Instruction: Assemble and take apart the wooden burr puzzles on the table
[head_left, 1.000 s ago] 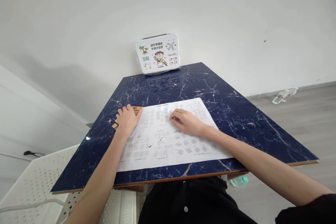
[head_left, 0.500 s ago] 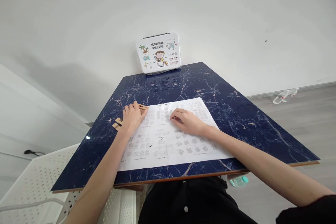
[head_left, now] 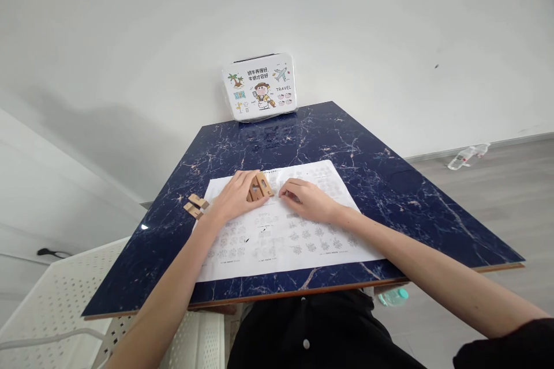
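Note:
A white printed sheet point(head_left: 277, 236) with rows of small diagrams lies on the dark blue marbled table point(head_left: 381, 184). My left hand point(head_left: 236, 199) rests on the sheet's upper part, fingers curled round a small notched wooden piece point(head_left: 259, 186). Two more wooden pieces point(head_left: 196, 206) lie on the table just left of the sheet, beside my left wrist. My right hand point(head_left: 307, 200) lies on the sheet a little right of the held piece, its fingers curled down with the tips pressed on the paper; whether anything is under them is hidden.
A white tin with a cartoon travel print point(head_left: 259, 87) stands at the table's far edge against the wall. A white perforated rack point(head_left: 56, 305) is low on the left. A plastic bottle point(head_left: 467, 157) lies on the grey floor at right.
My left hand slid right from the table's bare surface onto the sheet, carrying one wooden piece toward my right hand and leaving two pieces behind. My right hand stayed put.

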`<state>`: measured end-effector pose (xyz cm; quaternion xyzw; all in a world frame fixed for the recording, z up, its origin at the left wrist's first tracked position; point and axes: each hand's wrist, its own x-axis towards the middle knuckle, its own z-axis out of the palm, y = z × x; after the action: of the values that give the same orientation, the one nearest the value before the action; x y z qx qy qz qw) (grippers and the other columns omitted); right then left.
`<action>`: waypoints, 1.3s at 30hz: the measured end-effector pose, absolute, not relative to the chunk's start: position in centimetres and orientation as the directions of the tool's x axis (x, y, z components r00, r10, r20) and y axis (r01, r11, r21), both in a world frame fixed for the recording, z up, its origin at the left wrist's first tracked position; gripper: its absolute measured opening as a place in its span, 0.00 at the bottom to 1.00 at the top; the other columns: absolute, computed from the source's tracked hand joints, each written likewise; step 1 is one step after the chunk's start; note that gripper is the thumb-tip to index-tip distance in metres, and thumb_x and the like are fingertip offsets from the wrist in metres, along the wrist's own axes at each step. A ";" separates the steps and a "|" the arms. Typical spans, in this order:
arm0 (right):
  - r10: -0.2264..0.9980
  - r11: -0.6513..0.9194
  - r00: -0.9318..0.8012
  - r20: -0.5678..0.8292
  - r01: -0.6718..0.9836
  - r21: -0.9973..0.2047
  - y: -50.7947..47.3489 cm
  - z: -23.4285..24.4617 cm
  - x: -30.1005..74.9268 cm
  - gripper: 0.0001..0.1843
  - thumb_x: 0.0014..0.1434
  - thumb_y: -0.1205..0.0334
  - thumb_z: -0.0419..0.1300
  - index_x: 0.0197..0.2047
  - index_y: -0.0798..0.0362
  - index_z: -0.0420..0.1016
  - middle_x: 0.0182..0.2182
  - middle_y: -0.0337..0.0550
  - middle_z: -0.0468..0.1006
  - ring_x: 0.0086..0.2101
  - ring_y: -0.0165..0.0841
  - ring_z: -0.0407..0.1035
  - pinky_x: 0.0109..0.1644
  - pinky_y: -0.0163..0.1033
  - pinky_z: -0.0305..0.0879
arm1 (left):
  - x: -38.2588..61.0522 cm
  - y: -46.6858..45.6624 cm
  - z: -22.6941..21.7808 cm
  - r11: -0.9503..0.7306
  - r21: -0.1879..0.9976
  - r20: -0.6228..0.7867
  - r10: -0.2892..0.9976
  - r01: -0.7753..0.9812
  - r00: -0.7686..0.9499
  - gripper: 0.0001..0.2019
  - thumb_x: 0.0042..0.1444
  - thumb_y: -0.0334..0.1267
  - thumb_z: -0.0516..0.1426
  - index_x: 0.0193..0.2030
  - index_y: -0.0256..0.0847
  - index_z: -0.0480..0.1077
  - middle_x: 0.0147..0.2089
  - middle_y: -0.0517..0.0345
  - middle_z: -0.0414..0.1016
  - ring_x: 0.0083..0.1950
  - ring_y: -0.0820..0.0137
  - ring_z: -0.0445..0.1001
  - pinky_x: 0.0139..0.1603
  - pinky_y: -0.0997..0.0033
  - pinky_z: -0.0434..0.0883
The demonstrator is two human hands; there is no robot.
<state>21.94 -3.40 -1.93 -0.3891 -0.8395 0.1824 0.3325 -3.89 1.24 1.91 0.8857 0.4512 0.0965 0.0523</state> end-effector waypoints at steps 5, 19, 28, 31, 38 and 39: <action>0.796 0.605 -0.433 0.422 0.556 -0.570 -3.3 -2.2 21.8 0.09 0.73 0.64 0.53 0.43 0.50 0.74 0.43 0.47 0.80 0.39 0.37 0.73 0.44 0.45 0.70 | -2.2 -0.1 1.5 -0.645 0.276 0.136 0.760 0.712 0.636 0.42 0.62 0.67 0.60 0.75 0.46 0.58 0.73 0.43 0.66 0.72 0.48 0.66 0.70 0.48 0.67; 0.752 0.658 -0.429 0.499 0.524 -0.541 -3.5 -2.4 21.8 0.17 0.70 0.61 0.58 0.61 0.50 0.70 0.60 0.56 0.73 0.61 0.49 0.68 0.64 0.58 0.69 | -1.1 -0.8 1.0 -0.590 0.489 0.050 0.754 0.643 0.655 0.48 0.56 0.65 0.65 0.78 0.52 0.53 0.77 0.43 0.59 0.76 0.44 0.61 0.73 0.42 0.66; 0.741 0.671 -0.501 0.446 0.535 -0.514 -3.4 -2.7 21.9 0.32 0.65 0.48 0.67 0.67 0.49 0.67 0.64 0.56 0.72 0.64 0.52 0.65 0.69 0.64 0.62 | -3.3 0.4 1.9 -0.620 0.414 0.034 0.742 0.667 0.669 0.56 0.48 0.65 0.70 0.79 0.53 0.53 0.77 0.42 0.59 0.76 0.43 0.62 0.72 0.41 0.65; 0.754 0.656 -0.496 0.431 0.539 -0.528 -3.4 -2.5 22.0 0.31 0.65 0.48 0.68 0.66 0.49 0.68 0.62 0.56 0.74 0.63 0.52 0.66 0.68 0.62 0.64 | -3.7 0.6 2.4 -0.602 0.422 0.026 0.755 0.678 0.655 0.56 0.46 0.64 0.72 0.78 0.53 0.55 0.76 0.42 0.62 0.73 0.44 0.65 0.70 0.41 0.67; 0.771 0.637 -0.443 0.458 0.546 -0.544 -3.3 -2.5 22.1 0.32 0.61 0.48 0.72 0.64 0.48 0.68 0.59 0.55 0.74 0.60 0.53 0.67 0.64 0.63 0.68 | -4.6 1.2 3.2 -0.579 0.387 0.009 0.780 0.717 0.625 0.52 0.40 0.65 0.73 0.71 0.51 0.65 0.68 0.46 0.69 0.66 0.46 0.71 0.64 0.47 0.71; 0.766 0.642 -0.433 0.474 0.540 -0.544 -3.2 -2.5 22.1 0.32 0.61 0.49 0.72 0.64 0.47 0.68 0.59 0.55 0.74 0.60 0.53 0.67 0.64 0.63 0.67 | -4.7 1.3 3.2 -0.572 0.382 -0.005 0.784 0.726 0.620 0.50 0.39 0.65 0.73 0.68 0.50 0.67 0.66 0.47 0.69 0.65 0.47 0.71 0.63 0.48 0.72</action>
<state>22.14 -3.24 -2.45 -0.3926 -0.8317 0.1576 0.3596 -4.75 1.27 3.24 0.8826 0.4277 0.0827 0.1765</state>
